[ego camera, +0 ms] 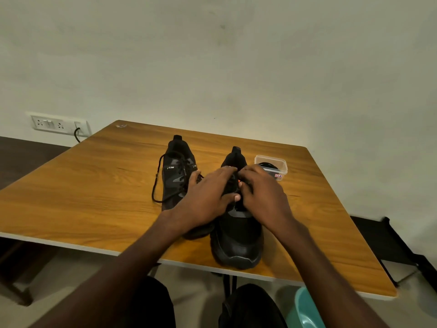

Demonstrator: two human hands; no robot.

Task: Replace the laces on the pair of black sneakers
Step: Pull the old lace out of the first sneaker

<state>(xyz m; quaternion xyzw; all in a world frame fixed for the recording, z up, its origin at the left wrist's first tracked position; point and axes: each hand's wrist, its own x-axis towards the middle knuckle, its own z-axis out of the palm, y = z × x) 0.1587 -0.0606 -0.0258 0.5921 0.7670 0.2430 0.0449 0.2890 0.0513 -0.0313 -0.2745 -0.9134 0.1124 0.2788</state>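
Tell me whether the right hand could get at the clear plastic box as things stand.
Probably yes. The clear plastic box sits on the table just beyond the right hand, with nothing between them. But that hand is busy at the laces of the near sneaker and would have to let go.

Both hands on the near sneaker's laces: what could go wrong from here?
1. The near black sneaker has its toe at the wooden table's front edge; a hard tug by the left hand or right hand might pull it off.
2. The far black sneaker's loose black lace trails beside the left hand and may snag.
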